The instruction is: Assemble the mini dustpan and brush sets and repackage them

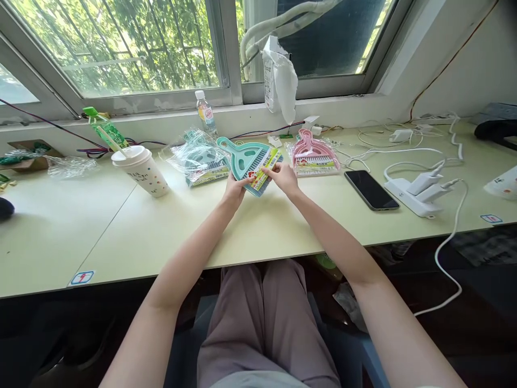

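Note:
Both hands hold a small teal dustpan and brush set (247, 156) with a yellow-green label (264, 168) across its bristles, tilted above the table. My left hand (235, 189) grips its lower left edge, thumb on the front. With thumb and fingers, my right hand (284, 177) pinches the label's right side. To the left lie teal dustpan sets in clear plastic bags (204, 159). Just beyond my right hand is a pink dustpan set (313, 153) in clear wrapping.
A white paper cup (141, 171) with a straw and a green-capped bottle (105, 128) stand at left; a clear bottle (207, 114) is by the window. On the right lie a black phone (371, 189), a power strip (416, 196) and white cables (460, 215).

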`<state>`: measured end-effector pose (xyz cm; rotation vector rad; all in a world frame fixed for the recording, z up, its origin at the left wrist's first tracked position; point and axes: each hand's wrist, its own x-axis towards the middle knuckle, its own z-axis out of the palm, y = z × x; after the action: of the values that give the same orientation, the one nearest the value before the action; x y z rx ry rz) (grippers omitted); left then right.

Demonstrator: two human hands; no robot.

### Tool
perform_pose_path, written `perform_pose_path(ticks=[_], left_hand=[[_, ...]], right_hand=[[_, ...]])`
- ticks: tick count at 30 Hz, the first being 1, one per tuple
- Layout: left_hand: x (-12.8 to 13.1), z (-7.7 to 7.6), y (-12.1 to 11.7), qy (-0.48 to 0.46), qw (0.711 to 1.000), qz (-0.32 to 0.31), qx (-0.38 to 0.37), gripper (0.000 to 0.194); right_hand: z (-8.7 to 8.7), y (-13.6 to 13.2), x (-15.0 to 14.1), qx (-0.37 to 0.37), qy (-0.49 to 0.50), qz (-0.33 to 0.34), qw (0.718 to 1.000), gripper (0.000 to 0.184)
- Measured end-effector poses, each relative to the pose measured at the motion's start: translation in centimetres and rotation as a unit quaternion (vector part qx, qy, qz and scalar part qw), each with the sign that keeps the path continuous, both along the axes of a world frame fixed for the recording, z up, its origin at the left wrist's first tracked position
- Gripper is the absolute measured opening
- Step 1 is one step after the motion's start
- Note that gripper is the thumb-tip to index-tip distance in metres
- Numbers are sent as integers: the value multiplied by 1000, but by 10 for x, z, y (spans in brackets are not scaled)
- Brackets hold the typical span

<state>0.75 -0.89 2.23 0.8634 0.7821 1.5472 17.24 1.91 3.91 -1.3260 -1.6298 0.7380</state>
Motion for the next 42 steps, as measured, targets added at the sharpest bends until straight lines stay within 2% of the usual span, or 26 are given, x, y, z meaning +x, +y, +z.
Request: perform_pose_path(ticks=[3,6,8,10,13,16,18,22,26,31,35,42], left_hand=[[-3,-2,4,-4,1000,13,-4,86],[-5,0,5,-11,1000,25,0,83],[-6,2,5,-18,999,32,2,82],[-7,4,5,-27,999,41,2,82],[-9,5,5,-41,998,57,-3,80],[-9,5,5,-46,997,62,-6,79],[-9,4,5,-44,997,59,-4,80],[-6,3,5,-41,998,41,-7,84],[-5,3,4,-37,999,33,-8,89],[-6,2,4,-27,999,28,-4,91],[-6,0,5,-14,1000,26,0,92],[-6,2,5,-6,1000,22,4,88]], right_hand=[[1,-3,0,-12,-56,-46,997,45],[1,-2,2,-4,-50,-54,997,54],[0,0,4,-21,-4,-35,999,54],[-1,1,4,-69,66,-1,995,49],[0,1,2,-144,156,49,976,36],[0,1,0,-177,203,108,957,25],[-2,1,-2,-179,232,127,948,20],[-5,3,-4,-179,284,114,935,24],[-7,5,-3,-177,305,135,926,18],[-13,7,-3,-157,299,141,931,29],[-15,8,-3,-153,297,134,933,32],[-13,7,-1,-156,297,140,931,25]])
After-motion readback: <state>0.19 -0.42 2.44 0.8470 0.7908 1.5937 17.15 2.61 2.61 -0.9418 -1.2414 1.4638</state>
